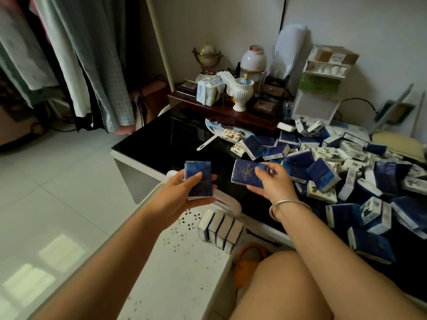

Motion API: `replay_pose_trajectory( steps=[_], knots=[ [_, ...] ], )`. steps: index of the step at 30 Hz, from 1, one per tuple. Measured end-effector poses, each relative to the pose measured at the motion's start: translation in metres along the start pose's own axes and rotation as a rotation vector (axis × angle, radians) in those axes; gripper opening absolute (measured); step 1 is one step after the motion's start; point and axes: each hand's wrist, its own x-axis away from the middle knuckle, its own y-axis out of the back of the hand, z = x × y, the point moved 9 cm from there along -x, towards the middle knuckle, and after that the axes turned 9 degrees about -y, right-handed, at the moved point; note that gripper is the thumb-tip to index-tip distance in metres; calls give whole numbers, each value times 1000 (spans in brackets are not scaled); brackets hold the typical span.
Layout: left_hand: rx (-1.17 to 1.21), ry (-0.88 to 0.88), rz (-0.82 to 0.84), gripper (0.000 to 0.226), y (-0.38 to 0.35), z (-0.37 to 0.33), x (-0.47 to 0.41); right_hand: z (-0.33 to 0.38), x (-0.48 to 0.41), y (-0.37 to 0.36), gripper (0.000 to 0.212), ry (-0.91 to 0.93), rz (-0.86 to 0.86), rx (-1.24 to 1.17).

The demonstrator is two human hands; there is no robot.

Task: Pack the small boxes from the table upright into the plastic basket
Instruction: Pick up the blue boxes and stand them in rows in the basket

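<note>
My left hand holds a small blue box upright above the white plastic basket. My right hand, a bangle on its wrist, grips another blue box at the near edge of the black table. Several boxes stand upright in a row in the basket's far right corner. A big heap of blue and white boxes covers the right side of the table.
A hand fan lies on the table behind the heap. At the back stands a wooden shelf with a white vase, tissue packs and a lamp. Hanging clothes fill the upper left. My knee is at the lower right.
</note>
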Motion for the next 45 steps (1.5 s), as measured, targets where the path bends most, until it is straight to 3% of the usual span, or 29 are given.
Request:
replay_pose_trajectory(
  steps=[3,6,10,16,19,23,26,29,33,35,38,41,43,45],
  knots=[
    [-96,-23,-82,27,24,14,14,9,12,-14,19,102,73,86],
    [-341,-85,-214,22,44,26,21,17,26,-35,29,206,153,178],
    [-473,-133,-347,13,59,45,28,20,40,-61,24,339,249,369],
    [-809,-235,-345,25,67,65,20,20,52,-78,29,502,313,565],
    [-686,-210,-222,24,53,78,21,14,55,-89,35,561,358,690],
    [-614,-81,-157,39,53,106,30,5,70,-112,33,696,383,953],
    [-513,2,-210,44,54,109,34,-3,94,-137,28,944,452,1188],
    [-183,124,-325,31,60,116,37,-22,102,-159,33,1167,503,1455],
    [327,287,-442,34,57,131,44,-46,94,-174,30,1148,544,1751],
    [395,307,-522,31,60,129,48,-55,89,-177,26,1143,562,1858],
    [241,315,-557,29,66,123,52,-63,87,-175,24,1147,586,1928],
    [55,246,-462,28,64,111,51,-66,85,-166,31,1104,555,1998],
    [-297,108,-335,36,62,97,46,-65,80,-162,36,969,569,1920],
    [-760,-60,-198,47,54,85,40,-59,80,-161,40,873,624,1690]
  ],
)
